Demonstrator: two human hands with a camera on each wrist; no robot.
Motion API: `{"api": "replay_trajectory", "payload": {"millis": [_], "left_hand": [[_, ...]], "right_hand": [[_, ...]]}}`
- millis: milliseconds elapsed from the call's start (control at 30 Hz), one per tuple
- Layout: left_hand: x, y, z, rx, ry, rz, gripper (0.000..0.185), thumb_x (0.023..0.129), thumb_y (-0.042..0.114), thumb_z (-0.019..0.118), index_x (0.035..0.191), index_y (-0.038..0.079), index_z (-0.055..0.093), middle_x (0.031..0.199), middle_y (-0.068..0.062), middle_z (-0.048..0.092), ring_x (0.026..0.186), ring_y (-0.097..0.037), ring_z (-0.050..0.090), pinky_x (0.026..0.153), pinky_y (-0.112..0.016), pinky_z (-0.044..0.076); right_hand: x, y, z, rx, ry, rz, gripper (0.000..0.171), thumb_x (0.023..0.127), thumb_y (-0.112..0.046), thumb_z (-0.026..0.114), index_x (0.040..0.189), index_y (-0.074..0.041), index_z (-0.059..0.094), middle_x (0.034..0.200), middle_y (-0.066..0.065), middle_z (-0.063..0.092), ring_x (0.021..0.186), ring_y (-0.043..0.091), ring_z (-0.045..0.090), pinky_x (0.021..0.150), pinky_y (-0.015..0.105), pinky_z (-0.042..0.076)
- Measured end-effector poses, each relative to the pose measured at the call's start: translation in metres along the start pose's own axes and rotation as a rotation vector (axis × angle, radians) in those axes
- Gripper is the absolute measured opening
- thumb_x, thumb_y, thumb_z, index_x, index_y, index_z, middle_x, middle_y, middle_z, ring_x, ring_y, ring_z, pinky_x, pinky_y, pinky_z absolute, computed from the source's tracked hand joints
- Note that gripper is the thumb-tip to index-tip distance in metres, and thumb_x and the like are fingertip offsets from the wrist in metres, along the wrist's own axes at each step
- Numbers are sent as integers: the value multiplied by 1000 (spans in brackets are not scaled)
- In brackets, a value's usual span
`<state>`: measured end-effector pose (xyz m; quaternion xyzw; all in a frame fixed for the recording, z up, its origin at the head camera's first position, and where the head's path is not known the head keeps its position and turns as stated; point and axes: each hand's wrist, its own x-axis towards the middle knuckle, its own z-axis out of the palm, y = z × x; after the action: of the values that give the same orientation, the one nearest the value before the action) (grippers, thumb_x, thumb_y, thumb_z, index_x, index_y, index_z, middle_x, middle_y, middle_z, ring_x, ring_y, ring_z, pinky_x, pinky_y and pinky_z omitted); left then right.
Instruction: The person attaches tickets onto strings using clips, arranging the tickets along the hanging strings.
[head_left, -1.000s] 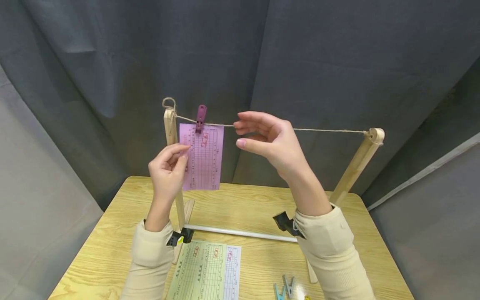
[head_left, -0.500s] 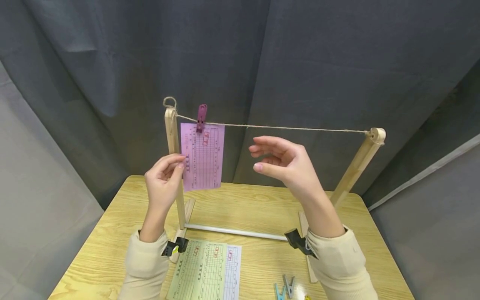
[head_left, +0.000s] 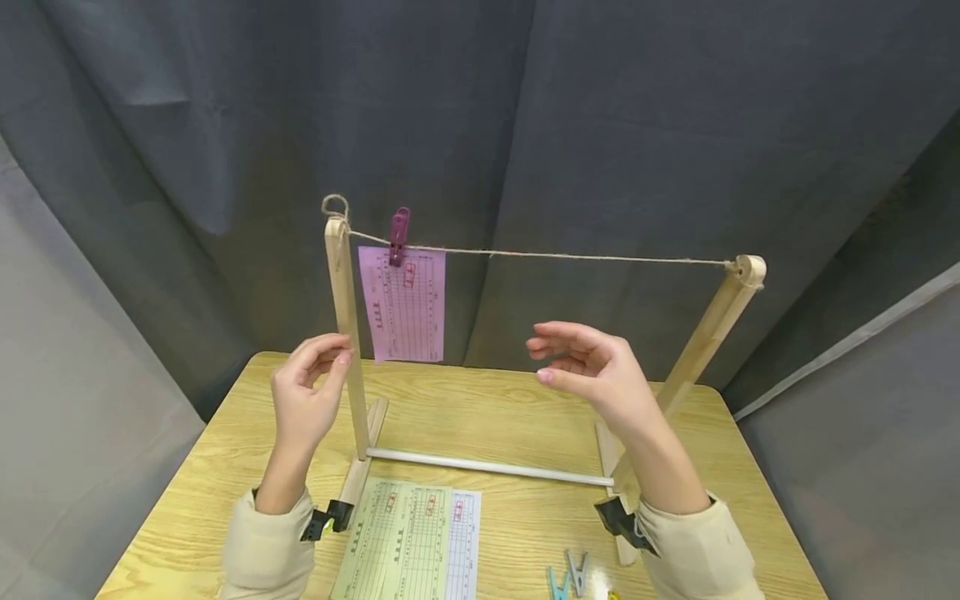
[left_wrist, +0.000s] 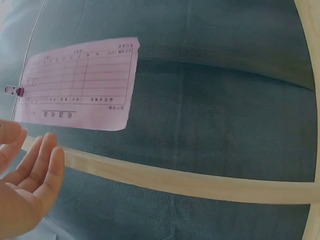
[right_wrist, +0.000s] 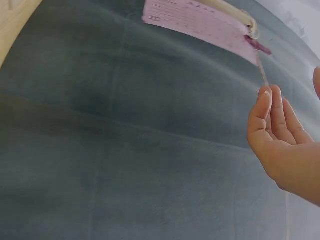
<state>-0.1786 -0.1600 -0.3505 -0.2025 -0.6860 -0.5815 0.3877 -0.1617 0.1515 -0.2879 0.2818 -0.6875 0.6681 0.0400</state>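
Observation:
A pink printed slip (head_left: 405, 308) hangs from the twine (head_left: 570, 256), held by a purple clothespin (head_left: 400, 237) near the left post. My left hand (head_left: 309, 392) is raised beside the left wooden post (head_left: 345, 308), its fingers loosely bent with nothing between them. The left wrist view shows the slip (left_wrist: 80, 85) apart from the left fingers. Lower than the line, my right hand (head_left: 592, 371) is held up with fingers and thumb apart, holding nothing. Its fingertips overlap the twine in the right wrist view, where the slip (right_wrist: 205, 25) shows beyond.
Green slips (head_left: 397, 542) and a white slip (head_left: 463, 542) lie on the wooden table (head_left: 187, 500). A blue clothespin (head_left: 559, 585) and a grey clothespin (head_left: 577, 572) lie to their right. A white rod (head_left: 487, 467) joins the stand's feet; the right post (head_left: 705, 333) rises beside my right forearm.
Both hands have moved down and outward from the line. The left hand has let go of the pink slip, whose lower end has swung back slightly.

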Motion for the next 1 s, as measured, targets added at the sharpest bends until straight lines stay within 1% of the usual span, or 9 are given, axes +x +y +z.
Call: {"api": "replay_trajectory", "payload": {"millis": [267,433,500,633,700,767,867,933,1000], "left_hand": [[-20,-1,-1,48,-208,67,31,75,-19,59,103,-7,61,86,-20,63,76,-7,60,68,-15,48],[-31,-1,1,78,-293,74,37,72,-21,60,106,-7,59,84,-14,64,72,-13,61,64,-16,48],[-33,5,3,86,-325,75,37,71,-22,60,105,-8,58,82,-14,63,71,-16,61,63,-18,49],[-37,18,5,102,-383,49,35,71,-21,59,105,-12,56,81,-14,62,70,-18,60,62,-24,50],[-40,20,7,93,-416,32,35,72,-20,59,106,-12,55,81,-14,62,70,-18,60,61,-27,51],[-44,17,9,73,-456,6,37,73,-19,60,108,-12,53,81,-14,62,69,-18,60,61,-29,51],[-51,9,13,26,-522,-38,40,73,-17,62,112,-12,51,82,-14,61,68,-18,59,59,-30,51],[-57,2,15,8,-567,-64,43,73,-15,63,114,-13,49,82,-14,60,67,-17,58,59,-30,51],[-65,-9,16,-2,-604,-89,47,73,-13,65,117,-12,47,83,-13,59,67,-17,57,58,-30,51]], "right_hand": [[-20,25,-13,-21,-3,17,39,78,10,64,111,-10,61,100,4,65,92,17,60,75,24,50],[-32,37,-22,-59,2,32,37,78,9,63,111,-8,61,100,3,65,91,16,61,75,23,50],[-36,40,-26,-73,1,42,36,79,9,63,112,-6,60,101,5,64,91,16,61,75,23,50],[-47,49,-30,-86,5,69,34,80,8,62,112,2,57,101,7,64,91,17,60,75,23,49],[-52,54,-33,-98,5,83,33,80,8,62,113,5,56,101,7,64,91,16,60,75,22,49],[-58,60,-35,-106,2,90,34,80,9,62,112,7,55,101,5,64,91,15,60,75,22,49],[-66,68,-37,-130,-6,125,35,80,8,61,113,12,52,102,9,63,91,14,60,74,21,49],[-71,73,-38,-144,-10,154,36,80,6,62,114,14,51,102,9,63,91,14,60,74,22,49],[-77,77,-39,-161,-14,193,38,81,4,62,115,15,49,102,10,62,91,15,60,75,22,49]]}}
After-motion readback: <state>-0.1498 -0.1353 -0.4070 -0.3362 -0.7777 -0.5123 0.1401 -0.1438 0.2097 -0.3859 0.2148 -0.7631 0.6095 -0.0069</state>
